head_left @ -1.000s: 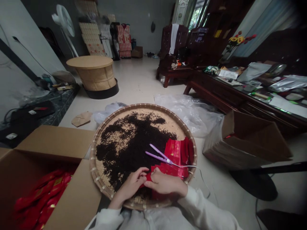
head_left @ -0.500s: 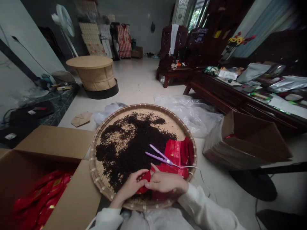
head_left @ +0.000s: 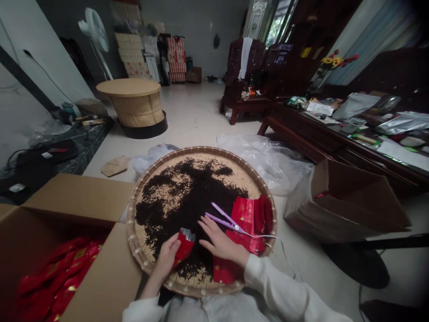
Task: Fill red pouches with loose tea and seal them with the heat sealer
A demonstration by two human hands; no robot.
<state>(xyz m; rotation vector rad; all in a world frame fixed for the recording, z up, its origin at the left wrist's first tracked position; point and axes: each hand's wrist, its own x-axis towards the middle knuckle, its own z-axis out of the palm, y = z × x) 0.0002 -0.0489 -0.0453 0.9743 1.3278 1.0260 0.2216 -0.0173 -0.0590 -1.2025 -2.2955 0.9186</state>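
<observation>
My left hand (head_left: 168,255) grips a small red foil pouch (head_left: 183,248), its silvery mouth open and facing up. Over the dark loose tea leaves (head_left: 181,201), my right hand (head_left: 219,241) is spread with nothing in it, its fingertips close to the pile. The leaves lie on a round woven bamboo tray (head_left: 132,237). Just beyond my right hand is a purple heat sealer shaped like hair tongs (head_left: 225,220), its jaws apart and a pale cord running off right. Red pouches (head_left: 244,210) lie flat and stacked at the tray's right side; others lie under my right forearm.
At left, an open cardboard box (head_left: 80,201) holds many red packets (head_left: 63,273). Another open box (head_left: 348,197) stands at right, near a black stand base (head_left: 357,264). Clear plastic sheeting (head_left: 264,161) lies behind the tray, beside a dark wooden table (head_left: 308,134).
My hands were together around the red pouch; now they are apart. The left has drawn the pouch leftward with its mouth open, while the right has let go and opened over the leaves.
</observation>
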